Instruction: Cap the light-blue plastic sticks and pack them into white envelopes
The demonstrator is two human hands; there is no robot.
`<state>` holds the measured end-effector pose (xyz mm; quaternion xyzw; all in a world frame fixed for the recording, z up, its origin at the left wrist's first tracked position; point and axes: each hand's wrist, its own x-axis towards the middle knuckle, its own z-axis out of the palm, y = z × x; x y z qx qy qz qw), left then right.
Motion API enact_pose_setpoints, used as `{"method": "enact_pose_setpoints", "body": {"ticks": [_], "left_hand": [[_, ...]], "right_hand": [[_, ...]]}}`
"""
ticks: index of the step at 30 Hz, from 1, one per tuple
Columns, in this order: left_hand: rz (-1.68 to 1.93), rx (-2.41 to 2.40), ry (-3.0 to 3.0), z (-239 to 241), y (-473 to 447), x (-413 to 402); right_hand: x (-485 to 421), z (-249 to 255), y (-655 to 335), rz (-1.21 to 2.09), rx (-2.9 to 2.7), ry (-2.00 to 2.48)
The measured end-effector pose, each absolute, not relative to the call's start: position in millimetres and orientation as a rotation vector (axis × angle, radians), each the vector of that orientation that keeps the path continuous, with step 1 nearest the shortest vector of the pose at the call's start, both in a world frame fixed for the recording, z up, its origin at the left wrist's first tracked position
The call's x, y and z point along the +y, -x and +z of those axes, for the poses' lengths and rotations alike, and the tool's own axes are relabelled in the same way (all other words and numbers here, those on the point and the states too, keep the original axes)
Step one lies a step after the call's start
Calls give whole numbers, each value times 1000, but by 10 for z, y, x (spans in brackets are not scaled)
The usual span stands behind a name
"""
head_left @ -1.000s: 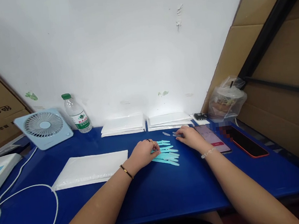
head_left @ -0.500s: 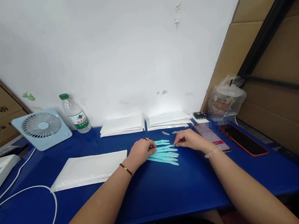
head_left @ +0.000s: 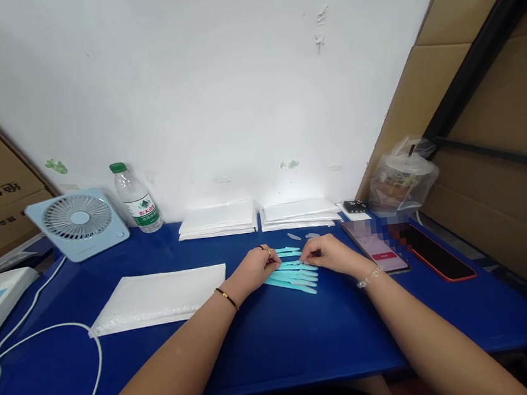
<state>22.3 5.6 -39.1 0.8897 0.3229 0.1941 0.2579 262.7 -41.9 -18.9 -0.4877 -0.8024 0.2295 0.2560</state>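
Note:
Several slim turquoise eyebrow razors [head_left: 296, 280] lie fanned out side by side on the blue table. My left hand [head_left: 254, 268] is closed, pinching the handle end of one razor [head_left: 291, 263] just above the others. At that razor's other end, the thumb and fingers of my right hand [head_left: 326, 254] are pinched together on its small clear cap, which they mostly hide. Beyond my hands lie two loose translucent caps, one on the left [head_left: 293, 236] and another on the right [head_left: 312, 235].
A white padded envelope [head_left: 161, 298] lies left of my hands. Two stacks of white envelopes [head_left: 218, 220] stand against the wall. At left are a blue fan [head_left: 80, 221], a water bottle [head_left: 139, 202] and a white cable [head_left: 99, 362]. Two phones [head_left: 434, 251] and a bagged cup [head_left: 401, 178] are at right.
My right hand has moved slightly left, bringing the clear cap onto the tip of the razor in my left hand. The whole view has shifted a little.

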Motion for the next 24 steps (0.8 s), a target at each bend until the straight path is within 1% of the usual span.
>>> {"method": "enact_pose_setpoints", "body": {"ticks": [2,5,7,11,16,24], "left_hand": [[519,883,-2432,-365,-209,66],[553,981,-2481,-310,-175,84],[573,1059,-2535,-282,-151,96],[525,1109,-2623,-267,-130,111],[483,1127,-2624,-279,-141,119],[510,1130,-2581,-316,-130,146]], "right_hand": [[-377,-211,-2684,518,-2135,1349],[-262,-277,-2819,203,-2018,1461],[-183,-332,-2900,91,-1994,1529],[-144,-372,-2971,214,-2033,1642],[-292,-246,-2964,476,-2067,1591],[-328,-195,-2902,566,-2076,1526]]}}
